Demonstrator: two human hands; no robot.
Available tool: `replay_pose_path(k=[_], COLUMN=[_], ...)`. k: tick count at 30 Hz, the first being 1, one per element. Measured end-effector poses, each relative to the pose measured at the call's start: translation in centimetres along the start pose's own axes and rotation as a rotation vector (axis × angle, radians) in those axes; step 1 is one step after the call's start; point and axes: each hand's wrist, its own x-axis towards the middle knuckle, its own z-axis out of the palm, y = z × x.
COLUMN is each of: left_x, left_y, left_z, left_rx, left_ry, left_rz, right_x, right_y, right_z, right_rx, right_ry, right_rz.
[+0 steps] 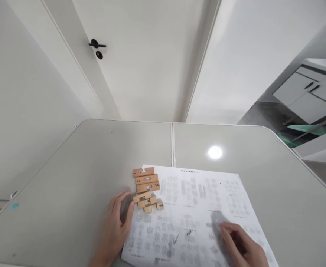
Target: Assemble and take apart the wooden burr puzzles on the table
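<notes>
On the left part of a large printed sheet (191,207) lie small wooden puzzle pieces. Three longer brown slats (147,179) with cut-outs and handwritten numbers are stacked one behind another. Nearer to me are shorter light-wood pieces (147,200), some touching or overlapping, and a small block with a handwritten mark (160,206). My left hand (114,224) rests at the sheet's left edge, thumb and fingers apart, thumb tip close beside the light pieces. Over the sheet's right side, my right hand (242,244) has curled fingers with the tips together; anything between them is hidden.
The pale table (68,193) has a seam down its middle and a bright light reflection at right. Beyond its far edge is a white door with a black handle (96,44). A white cabinet (310,89) stands in the room at right.
</notes>
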Motion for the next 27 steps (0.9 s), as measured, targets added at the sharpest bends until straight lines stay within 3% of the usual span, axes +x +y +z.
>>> replay_pose_path(k=[7, 12, 27], left_x=[0.6, 0.9, 1.1], left_y=[1.4, 1.4, 1.6], left_z=[0.0, 0.0, -0.6], left_rx=[-0.05, -0.097, -0.121], left_ry=[0.037, 0.063, 0.08], left_rz=[0.051, 0.071, 0.054], right_x=[-0.3, 0.0, 0.1], right_y=[-2.1, -1.8, -1.8], right_z=[-1.0, -1.1, -0.8], right_rx=[0.094, 0.118, 0.15], right_ry=[-0.022, -0.035, -0.035], right_rz=[-0.145, -0.227, -0.254])
